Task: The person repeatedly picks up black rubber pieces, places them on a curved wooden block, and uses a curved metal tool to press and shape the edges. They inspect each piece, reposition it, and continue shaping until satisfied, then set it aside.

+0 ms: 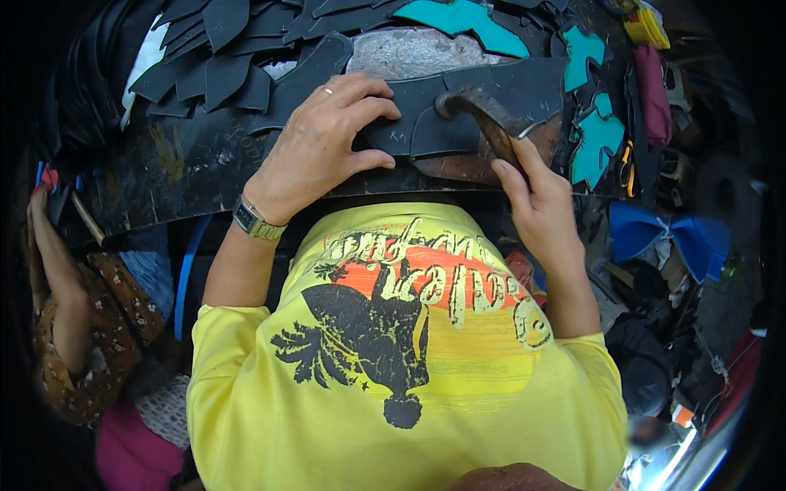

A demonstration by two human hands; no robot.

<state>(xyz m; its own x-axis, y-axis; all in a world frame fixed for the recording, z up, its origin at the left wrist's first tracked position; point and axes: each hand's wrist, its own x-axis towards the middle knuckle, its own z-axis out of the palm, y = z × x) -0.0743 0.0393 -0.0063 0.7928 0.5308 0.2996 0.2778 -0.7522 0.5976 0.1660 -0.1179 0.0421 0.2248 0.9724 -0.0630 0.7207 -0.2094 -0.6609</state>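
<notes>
The right grip [540,196] is closed around a hammer [485,119], dark and worn brown, with a rounded head and curved neck, held over the dark sheet pieces [483,92] on the desk [176,184]. These are flat, matte and blue-black, curved in outline, with faint pale marks. The left grip [332,119], thumb and fingers parted, is over their left part.

A dark, worn hammer [487,119] is held slanted at the upper right of centre, its rounded end pointed left over flat black sheet pieces [416,102], which are set close together and marked in white; contact cannot be told.
</notes>
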